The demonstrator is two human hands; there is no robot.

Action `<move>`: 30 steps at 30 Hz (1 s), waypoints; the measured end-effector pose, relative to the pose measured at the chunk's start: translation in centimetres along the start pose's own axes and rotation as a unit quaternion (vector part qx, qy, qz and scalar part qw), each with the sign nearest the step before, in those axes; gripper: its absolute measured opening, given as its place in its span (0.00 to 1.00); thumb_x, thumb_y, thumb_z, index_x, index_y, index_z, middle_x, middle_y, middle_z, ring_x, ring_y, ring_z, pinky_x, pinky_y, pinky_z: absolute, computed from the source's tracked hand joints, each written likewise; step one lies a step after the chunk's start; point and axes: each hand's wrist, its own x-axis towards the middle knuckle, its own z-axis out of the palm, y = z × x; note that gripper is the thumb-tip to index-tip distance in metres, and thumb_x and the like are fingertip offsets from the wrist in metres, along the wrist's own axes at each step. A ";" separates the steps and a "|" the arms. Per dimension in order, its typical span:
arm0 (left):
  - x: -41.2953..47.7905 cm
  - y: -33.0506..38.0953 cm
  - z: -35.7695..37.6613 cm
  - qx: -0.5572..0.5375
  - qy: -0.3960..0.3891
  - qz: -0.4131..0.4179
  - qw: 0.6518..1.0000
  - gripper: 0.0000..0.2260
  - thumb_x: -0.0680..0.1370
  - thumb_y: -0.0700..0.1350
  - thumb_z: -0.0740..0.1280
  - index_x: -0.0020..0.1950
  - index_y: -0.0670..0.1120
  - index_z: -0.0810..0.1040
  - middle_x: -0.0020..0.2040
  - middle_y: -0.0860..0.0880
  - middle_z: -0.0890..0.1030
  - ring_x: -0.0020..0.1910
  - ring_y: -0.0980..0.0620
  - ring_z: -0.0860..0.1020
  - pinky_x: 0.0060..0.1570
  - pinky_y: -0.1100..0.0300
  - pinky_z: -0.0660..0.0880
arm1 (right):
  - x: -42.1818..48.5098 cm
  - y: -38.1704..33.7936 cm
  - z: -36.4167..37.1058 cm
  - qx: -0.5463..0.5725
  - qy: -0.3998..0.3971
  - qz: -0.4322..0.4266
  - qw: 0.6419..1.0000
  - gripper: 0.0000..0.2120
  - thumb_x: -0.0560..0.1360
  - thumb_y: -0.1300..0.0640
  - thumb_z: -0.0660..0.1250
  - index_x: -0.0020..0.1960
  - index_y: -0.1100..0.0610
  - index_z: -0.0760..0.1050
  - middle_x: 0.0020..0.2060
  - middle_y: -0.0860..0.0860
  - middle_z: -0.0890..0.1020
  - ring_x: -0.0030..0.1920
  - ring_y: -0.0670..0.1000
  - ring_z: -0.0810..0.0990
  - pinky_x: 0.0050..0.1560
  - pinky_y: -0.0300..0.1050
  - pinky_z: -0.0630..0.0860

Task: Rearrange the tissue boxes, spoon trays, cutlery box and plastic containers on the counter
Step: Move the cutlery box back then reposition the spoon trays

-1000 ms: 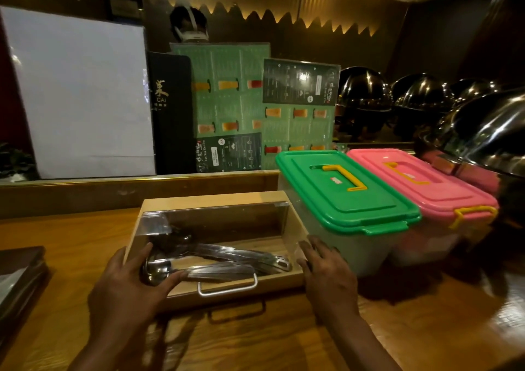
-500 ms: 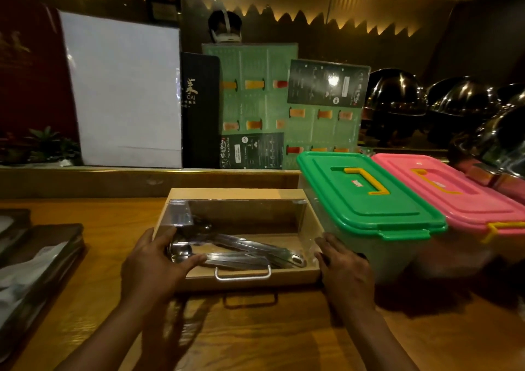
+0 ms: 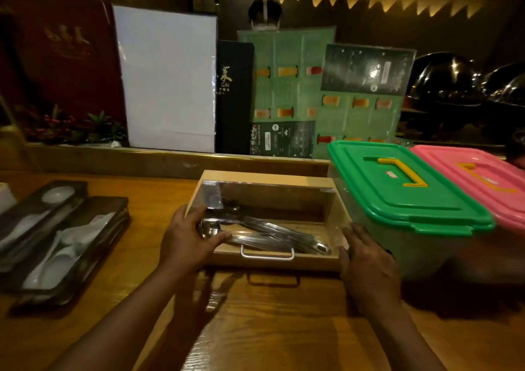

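Between hands (image 3: 272, 245): cutlery box (image 3: 270, 220), gripped at both ends

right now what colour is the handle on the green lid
Yellow: the handle lies flat on the green lid, clearest in the head view.

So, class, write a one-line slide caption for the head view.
Both hands, left hand and right hand, grip the cutlery box between spoon trays and the green-lidded container.
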 end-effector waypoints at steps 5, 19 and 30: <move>-0.2 -0.7 -0.8 -0.036 -0.041 0.010 0.998 0.36 0.70 0.55 0.78 0.76 0.56 0.68 0.78 0.45 0.63 0.73 0.43 0.67 0.60 0.57 0.70 | -0.6 -2.2 -0.5 0.070 -0.012 0.033 0.997 0.17 0.72 0.58 0.74 0.61 0.57 0.81 0.64 0.57 0.80 0.56 0.62 0.82 0.54 0.59 0.80; 2.8 -13.5 -13.5 0.002 -0.027 -0.030 0.999 0.29 0.71 0.50 0.77 0.71 0.49 0.75 0.69 0.46 0.76 0.65 0.46 0.75 0.64 0.50 0.74 | -3.6 -26.9 2.7 0.293 -0.185 -0.120 0.930 0.13 0.76 0.48 0.71 0.60 0.45 0.79 0.49 0.41 0.82 0.47 0.39 0.78 0.47 0.39 0.78; 5.5 -24.8 -18.8 -0.058 -0.093 -0.110 0.988 0.27 0.74 0.45 0.74 0.72 0.49 0.72 0.65 0.45 0.80 0.63 0.44 0.77 0.58 0.53 0.72 | -8.3 -44.8 10.2 0.219 -0.276 -0.190 0.917 0.46 0.64 0.27 0.69 0.76 0.39 0.57 0.79 0.48 0.58 0.75 0.54 0.61 0.70 0.53 0.68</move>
